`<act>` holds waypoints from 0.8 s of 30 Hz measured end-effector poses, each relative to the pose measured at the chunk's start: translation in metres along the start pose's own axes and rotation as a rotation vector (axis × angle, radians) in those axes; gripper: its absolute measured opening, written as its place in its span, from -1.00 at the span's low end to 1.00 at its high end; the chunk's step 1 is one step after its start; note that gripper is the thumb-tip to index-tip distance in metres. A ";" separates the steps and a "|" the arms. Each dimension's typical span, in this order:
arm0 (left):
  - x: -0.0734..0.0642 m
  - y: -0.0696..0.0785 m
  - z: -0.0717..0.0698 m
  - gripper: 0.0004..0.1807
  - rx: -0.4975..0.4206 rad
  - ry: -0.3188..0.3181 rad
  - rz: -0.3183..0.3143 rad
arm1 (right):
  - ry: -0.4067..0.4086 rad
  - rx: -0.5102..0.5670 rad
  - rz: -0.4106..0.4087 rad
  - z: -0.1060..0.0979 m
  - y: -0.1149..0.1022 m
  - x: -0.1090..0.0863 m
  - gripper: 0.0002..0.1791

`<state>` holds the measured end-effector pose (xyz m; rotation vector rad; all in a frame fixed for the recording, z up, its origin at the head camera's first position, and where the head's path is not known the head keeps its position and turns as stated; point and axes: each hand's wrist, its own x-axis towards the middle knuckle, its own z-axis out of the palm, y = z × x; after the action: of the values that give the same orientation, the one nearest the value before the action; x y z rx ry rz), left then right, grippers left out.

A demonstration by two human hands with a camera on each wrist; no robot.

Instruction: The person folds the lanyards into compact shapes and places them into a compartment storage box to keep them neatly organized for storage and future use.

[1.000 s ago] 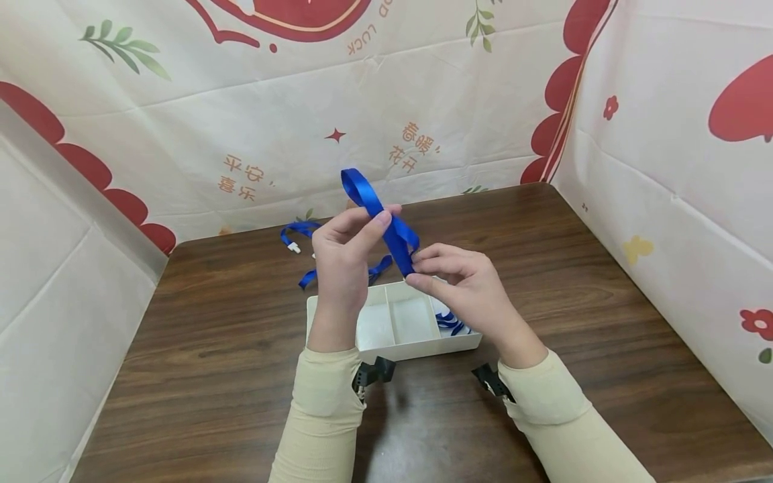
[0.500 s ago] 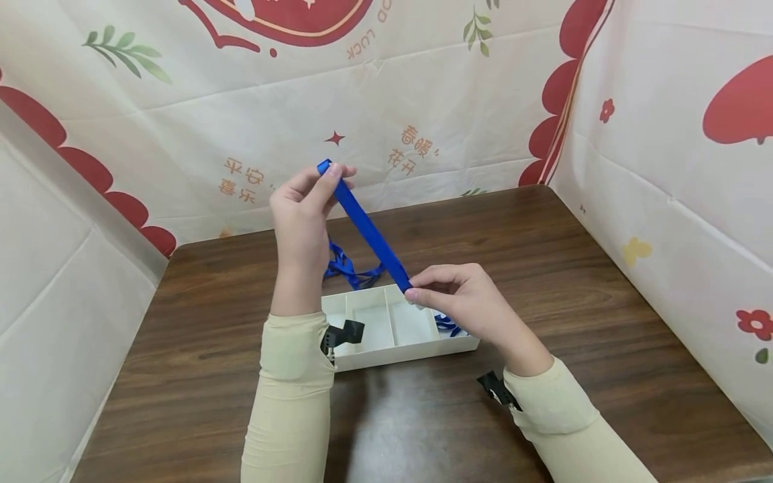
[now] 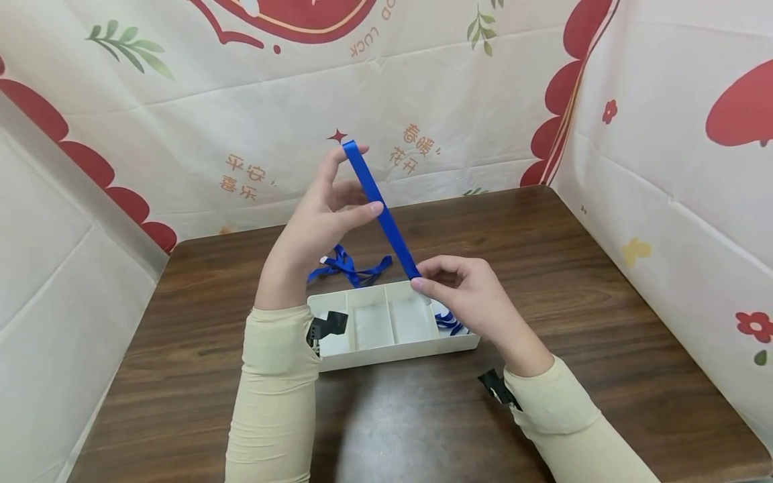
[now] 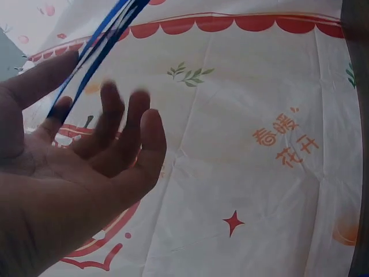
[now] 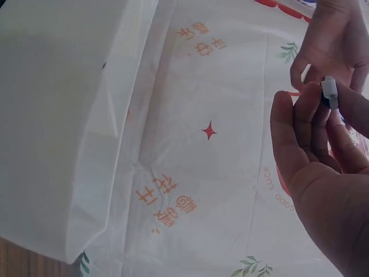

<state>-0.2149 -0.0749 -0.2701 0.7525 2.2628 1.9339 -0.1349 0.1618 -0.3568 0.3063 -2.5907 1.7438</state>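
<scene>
A blue lanyard [image 3: 392, 231] is drawn into a narrow taut loop, slanting between the two hands. Its upper end passes over the index finger of my left hand [image 3: 314, 215]; the thumb lies against the strap lower down, and the other fingers are spread and loosely bent. In the left wrist view both strands run past the left thumb to that finger. My right hand [image 3: 468, 285] pinches the lower end between thumb and fingers. A small white clip [image 5: 329, 91] shows at that pinch in the right wrist view. Both hands are raised, above and beyond the tray.
Below the hands a white divided tray [image 3: 398, 352] stands on the brown wooden table [image 3: 199, 376]; blue and white straps [image 3: 448, 323] lie in its right compartment. More blue lanyards [image 3: 350, 268] lie behind it. Printed cloth [image 3: 290, 107] hangs at the back and sides.
The left hand has gone from pinching the lanyard mid-strap, then near its top, to spreading with the loop over its index finger. The strap is now straight. The right hand keeps its pinch.
</scene>
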 end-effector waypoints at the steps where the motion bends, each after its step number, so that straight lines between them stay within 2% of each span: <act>1: 0.000 0.001 0.000 -0.22 0.012 -0.022 -0.013 | 0.006 -0.010 -0.006 0.000 0.001 0.000 -0.78; 8: -0.003 0.001 0.000 -0.09 0.030 -0.075 -0.008 | 0.000 -0.013 -0.048 0.006 0.004 -0.002 -0.82; 14: -0.004 0.003 0.000 -0.05 0.006 -0.119 0.029 | 0.059 -0.056 -0.051 0.005 0.005 -0.002 -0.82; 18: -0.005 0.005 0.001 -0.05 -0.003 -0.154 0.035 | 0.067 -0.052 -0.049 0.005 0.006 0.001 -0.83; 21: -0.007 0.006 0.002 -0.03 -0.011 -0.218 0.016 | 0.070 -0.058 -0.054 0.003 0.008 0.004 -0.85; 24: -0.009 0.006 0.004 -0.01 -0.030 -0.317 -0.013 | 0.092 -0.086 -0.073 -0.001 0.008 0.009 -0.88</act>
<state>-0.2039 -0.0743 -0.2676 0.9600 2.0402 1.6962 -0.1455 0.1641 -0.3632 0.3076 -2.5475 1.5804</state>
